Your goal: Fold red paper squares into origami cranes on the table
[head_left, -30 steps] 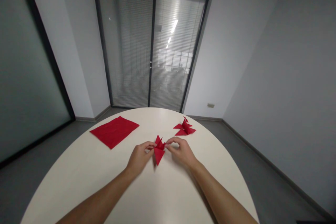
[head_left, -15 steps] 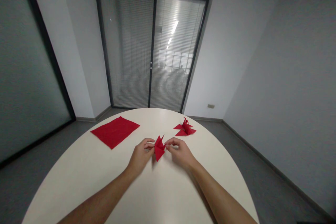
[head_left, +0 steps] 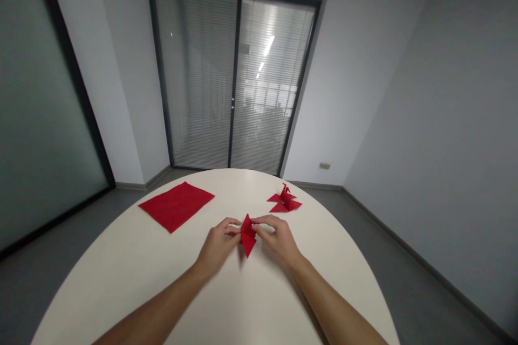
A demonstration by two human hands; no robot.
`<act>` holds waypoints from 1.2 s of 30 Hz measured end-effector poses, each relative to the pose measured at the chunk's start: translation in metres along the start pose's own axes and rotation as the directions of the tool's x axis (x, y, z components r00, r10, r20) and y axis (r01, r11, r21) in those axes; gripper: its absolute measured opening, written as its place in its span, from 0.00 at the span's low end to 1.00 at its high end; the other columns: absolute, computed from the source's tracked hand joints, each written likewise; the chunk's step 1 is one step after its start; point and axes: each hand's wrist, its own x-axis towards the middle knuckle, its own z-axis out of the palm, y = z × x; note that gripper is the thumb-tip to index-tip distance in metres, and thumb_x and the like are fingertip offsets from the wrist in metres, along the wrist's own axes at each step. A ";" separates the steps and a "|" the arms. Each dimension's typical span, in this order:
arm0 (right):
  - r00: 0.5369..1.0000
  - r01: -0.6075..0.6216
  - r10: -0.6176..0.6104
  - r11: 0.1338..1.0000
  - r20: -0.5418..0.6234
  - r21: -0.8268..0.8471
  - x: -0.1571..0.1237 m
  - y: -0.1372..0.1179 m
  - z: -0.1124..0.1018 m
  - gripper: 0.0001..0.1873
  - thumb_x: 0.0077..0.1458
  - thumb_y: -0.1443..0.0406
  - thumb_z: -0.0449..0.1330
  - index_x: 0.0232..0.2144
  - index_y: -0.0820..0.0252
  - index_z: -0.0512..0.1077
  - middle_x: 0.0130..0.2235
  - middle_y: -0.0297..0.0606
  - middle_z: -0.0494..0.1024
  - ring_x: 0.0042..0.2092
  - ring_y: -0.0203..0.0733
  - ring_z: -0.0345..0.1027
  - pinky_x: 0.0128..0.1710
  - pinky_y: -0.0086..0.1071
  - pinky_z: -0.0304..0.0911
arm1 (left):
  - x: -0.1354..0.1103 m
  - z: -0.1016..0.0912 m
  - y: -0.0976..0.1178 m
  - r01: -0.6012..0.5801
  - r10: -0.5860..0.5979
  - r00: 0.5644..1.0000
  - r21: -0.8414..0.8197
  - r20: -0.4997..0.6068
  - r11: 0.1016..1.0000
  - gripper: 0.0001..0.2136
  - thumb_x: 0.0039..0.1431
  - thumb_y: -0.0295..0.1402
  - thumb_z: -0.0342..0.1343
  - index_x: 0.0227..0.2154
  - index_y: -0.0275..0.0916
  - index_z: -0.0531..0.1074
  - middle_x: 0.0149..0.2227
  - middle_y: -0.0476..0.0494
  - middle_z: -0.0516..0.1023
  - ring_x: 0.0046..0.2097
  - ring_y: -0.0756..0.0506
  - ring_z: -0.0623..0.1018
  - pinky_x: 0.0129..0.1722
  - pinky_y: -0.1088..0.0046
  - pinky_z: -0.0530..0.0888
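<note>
A small folded red paper piece [head_left: 247, 236] is held just above the white round table [head_left: 210, 302], its lower point aimed down toward me. My left hand [head_left: 218, 245] pinches its left side with thumb and forefinger. My right hand [head_left: 277, 237] pinches its upper right side, fingers curled. A finished folded red paper figure [head_left: 285, 200] lies on the table beyond my right hand. A flat stack of red paper sheets [head_left: 175, 206] lies to the far left.
The table's curved far edge runs just behind the paper figure. Beyond it are grey floor, a glass double door with blinds [head_left: 234, 78], and grey walls on both sides.
Both hands kept their pinch on the red paper piece. Its two upper tips have been pressed together into a narrower shape, and the hands have drawn slightly closer.
</note>
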 end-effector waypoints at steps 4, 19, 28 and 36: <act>1.000 0.010 -0.009 0.999 0.016 -0.038 0.003 -0.009 -0.001 0.09 0.61 0.60 0.63 0.40 0.53 0.83 0.40 0.41 0.85 0.43 0.49 0.77 0.49 0.43 0.68 | -0.001 -0.001 0.003 0.001 0.000 1.000 -0.019 0.026 1.000 0.13 0.53 0.36 0.61 0.41 0.39 0.72 0.33 0.44 0.85 0.37 0.41 0.84 0.39 0.68 0.76; 0.972 -0.221 0.235 0.910 0.003 0.352 0.006 0.006 0.011 0.19 0.54 0.54 0.67 0.43 0.60 0.74 0.34 0.40 0.82 0.37 0.45 0.76 0.39 0.37 0.70 | 0.001 0.002 -0.006 -0.012 0.013 1.000 -0.062 0.013 0.998 0.15 0.52 0.40 0.65 0.40 0.38 0.73 0.33 0.42 0.83 0.36 0.42 0.82 0.38 0.68 0.75; 0.977 -0.210 0.209 0.907 0.044 0.364 0.003 0.004 0.006 0.24 0.53 0.53 0.69 0.47 0.59 0.74 0.38 0.41 0.82 0.43 0.48 0.77 0.45 0.41 0.70 | 0.001 0.003 0.000 0.049 -0.049 0.999 -0.092 0.005 0.995 0.18 0.49 0.42 0.66 0.39 0.38 0.72 0.30 0.44 0.83 0.35 0.43 0.82 0.37 0.69 0.73; 0.975 -0.218 0.223 0.942 0.012 0.256 -0.005 0.003 -0.002 0.24 0.57 0.50 0.64 0.51 0.57 0.74 0.43 0.42 0.79 0.44 0.47 0.74 0.46 0.39 0.68 | 0.001 0.006 0.001 0.038 -0.052 0.995 -0.152 -0.090 0.988 0.19 0.46 0.41 0.67 0.38 0.39 0.71 0.33 0.43 0.83 0.35 0.43 0.82 0.37 0.68 0.76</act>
